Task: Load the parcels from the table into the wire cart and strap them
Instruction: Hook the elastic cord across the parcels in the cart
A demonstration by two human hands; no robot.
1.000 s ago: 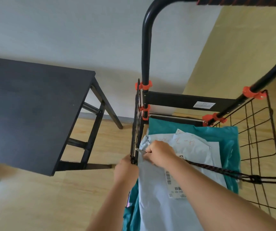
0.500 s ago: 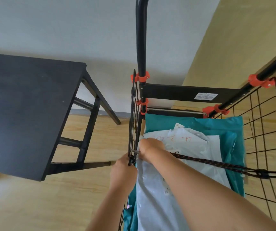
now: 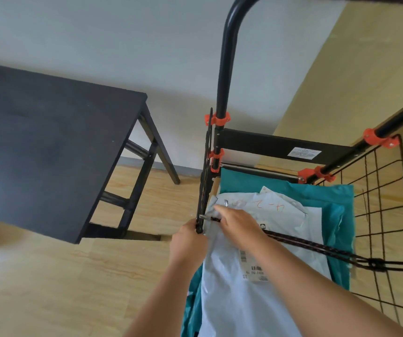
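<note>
Grey and teal plastic mailer parcels (image 3: 232,300): in black wire cart (image 3: 387,203), directly beneath the grip. Right hand (image 3: 239,222) pinches metal hook (image 3: 205,217) of taut braided elastic cord (image 3: 317,246); left hand (image 3: 188,239) grips cart wire beside it. Risk: hook slips unlatched, cord recoils.

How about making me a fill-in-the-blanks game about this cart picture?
1. The teal parcel lies ____ the white parcel in the wire cart.
2. The table beside the cart is coloured ____.
3. The right hand holds the cord, which ends in a metal ____.
4. The left hand grips the cart's ____ wall.

Missing words: under; black; hook; left.
</note>
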